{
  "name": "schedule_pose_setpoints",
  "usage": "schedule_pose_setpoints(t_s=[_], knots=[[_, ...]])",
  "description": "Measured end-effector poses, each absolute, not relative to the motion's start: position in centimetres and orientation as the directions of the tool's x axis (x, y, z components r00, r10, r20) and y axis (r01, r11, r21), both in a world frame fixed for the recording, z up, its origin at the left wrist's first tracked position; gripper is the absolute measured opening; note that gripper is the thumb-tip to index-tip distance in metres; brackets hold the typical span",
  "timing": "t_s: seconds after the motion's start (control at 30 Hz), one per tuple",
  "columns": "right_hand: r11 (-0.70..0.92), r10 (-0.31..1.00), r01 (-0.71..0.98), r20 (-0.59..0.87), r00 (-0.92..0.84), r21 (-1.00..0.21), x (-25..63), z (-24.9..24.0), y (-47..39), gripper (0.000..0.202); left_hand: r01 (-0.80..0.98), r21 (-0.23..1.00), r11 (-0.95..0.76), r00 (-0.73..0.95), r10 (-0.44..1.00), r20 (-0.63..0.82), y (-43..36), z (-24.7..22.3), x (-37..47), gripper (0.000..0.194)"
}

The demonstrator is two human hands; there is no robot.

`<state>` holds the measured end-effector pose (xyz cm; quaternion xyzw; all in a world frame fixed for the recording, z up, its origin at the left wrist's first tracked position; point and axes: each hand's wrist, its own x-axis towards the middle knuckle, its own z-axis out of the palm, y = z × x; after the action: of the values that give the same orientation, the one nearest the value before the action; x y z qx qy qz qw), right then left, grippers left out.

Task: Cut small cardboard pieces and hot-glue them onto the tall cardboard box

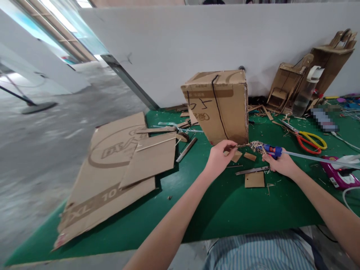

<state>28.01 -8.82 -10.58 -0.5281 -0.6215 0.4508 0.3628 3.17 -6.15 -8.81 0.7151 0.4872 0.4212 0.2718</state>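
Observation:
My right hand [279,163] is wrapped around a blue hot glue gun [272,150], with a long clear glue stick [312,156] sticking out of its back. The gun's tip points left into a clump of cardboard scraps [256,146]. My left hand [221,157] pinches a thin cardboard strip [242,145] whose right end meets that clump. Right behind my left hand stands a tall cardboard box [225,108] with a black line down its front. Below the hands lie a utility knife [251,170] and a small cardboard square [254,180] with a hole.
Large flat cardboard sheets [112,161] cover the green table's left part. Scissors [306,140], a phone [324,120], a magenta device [339,172] with a cable, a water bottle [305,93] and cardboard constructions [323,63] are at the right. A white partition [168,48] runs behind.

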Motion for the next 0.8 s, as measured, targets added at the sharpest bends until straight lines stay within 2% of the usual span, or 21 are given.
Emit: schedule_pose_setpoints(t_s=[0.13,0.37,0.8], knots=[[0.055,0.982,0.342,-0.011,-0.189,-0.938,27.87,-10.87,-8.83,0.041,0.477,0.790,-0.385,0.181,0.923,0.340,-6.19,-8.81,3.32,0.011],[0.189,0.966,0.407,0.095,-0.239,-0.894,27.59,-10.54,-8.85,0.040,0.472,0.789,-0.393,0.191,0.919,0.344,-6.01,-9.26,3.58,0.011],[0.094,0.982,0.418,0.015,-0.188,-0.903,27.88,-10.29,-8.73,0.038,0.458,0.800,-0.388,0.163,0.921,0.354,-6.09,-8.57,2.96,0.012]])
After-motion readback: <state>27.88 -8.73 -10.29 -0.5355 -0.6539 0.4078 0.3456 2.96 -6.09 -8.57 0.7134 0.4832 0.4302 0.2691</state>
